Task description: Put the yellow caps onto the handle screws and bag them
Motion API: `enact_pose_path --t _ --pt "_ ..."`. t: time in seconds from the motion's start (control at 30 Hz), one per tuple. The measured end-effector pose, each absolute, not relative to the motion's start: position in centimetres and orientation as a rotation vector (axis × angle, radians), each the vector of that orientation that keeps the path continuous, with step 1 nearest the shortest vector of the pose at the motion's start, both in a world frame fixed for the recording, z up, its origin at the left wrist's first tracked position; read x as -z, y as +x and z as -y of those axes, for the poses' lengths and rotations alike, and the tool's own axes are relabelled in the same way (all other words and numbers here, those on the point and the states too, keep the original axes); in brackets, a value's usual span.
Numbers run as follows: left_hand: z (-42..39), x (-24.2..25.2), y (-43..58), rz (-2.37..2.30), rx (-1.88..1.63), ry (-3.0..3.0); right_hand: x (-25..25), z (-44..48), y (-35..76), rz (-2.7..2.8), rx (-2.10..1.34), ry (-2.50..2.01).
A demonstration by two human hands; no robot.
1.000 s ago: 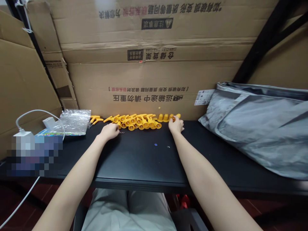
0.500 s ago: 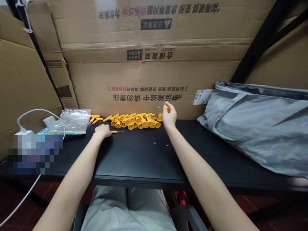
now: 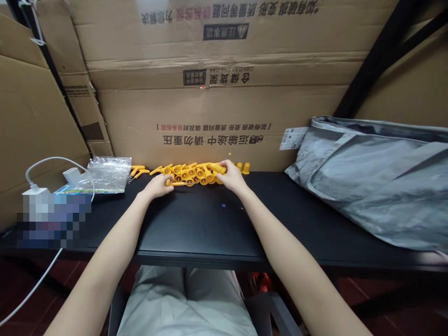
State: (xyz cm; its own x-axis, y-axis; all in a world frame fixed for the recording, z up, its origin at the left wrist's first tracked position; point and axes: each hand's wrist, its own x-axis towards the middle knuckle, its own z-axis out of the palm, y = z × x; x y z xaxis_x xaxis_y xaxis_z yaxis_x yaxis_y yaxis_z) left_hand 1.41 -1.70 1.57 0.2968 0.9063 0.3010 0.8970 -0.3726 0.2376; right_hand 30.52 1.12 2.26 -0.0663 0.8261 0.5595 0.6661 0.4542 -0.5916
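My left hand (image 3: 159,186) is closed around the end of a small yellow-handled corkscrew (image 3: 178,184), whose thin metal spiral points right, in front of the pile. A long pile of yellow bell-shaped pieces (image 3: 191,173) lies along the back of the black table; metal tips show inside several open bells. At the pile's right end, my right hand (image 3: 233,176) pinches a yellow bell-shaped piece (image 3: 217,168), partly covered by the fingers. Just beyond that hand stand two small yellow cups (image 3: 247,168). More yellow-handled corkscrews (image 3: 140,171) lie at the far left.
Clear plastic packaging (image 3: 110,173) lies at the left, near a white charger (image 3: 37,198) with a cable and a blurred-out item. A grey bag (image 3: 371,182) fills the right side. Cardboard (image 3: 210,107) stands behind. A blue dot (image 3: 223,206) marks the black tabletop (image 3: 196,224).
My right hand has moved left and down from the standing cups to the pile, and now pinches a piece there. My left hand has shifted right and slightly up with the corkscrew.
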Motion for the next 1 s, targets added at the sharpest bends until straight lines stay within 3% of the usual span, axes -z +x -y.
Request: enact_pose_path --t 0.27,0.67,1.0 --pt "1.7 -1.3 1.8 -1.633 -0.815 2.525 -2.2 0.7 29.5 2.310 0.034 -1.221" --pt "2.0 -1.3 2.5 -1.538 -0.980 2.532 -1.6 0.9 28.2 2.324 0.057 -0.977" --pt "2.2 -1.1 3.2 -1.580 -0.829 2.337 -1.5 1.5 27.6 2.282 0.005 -0.912"
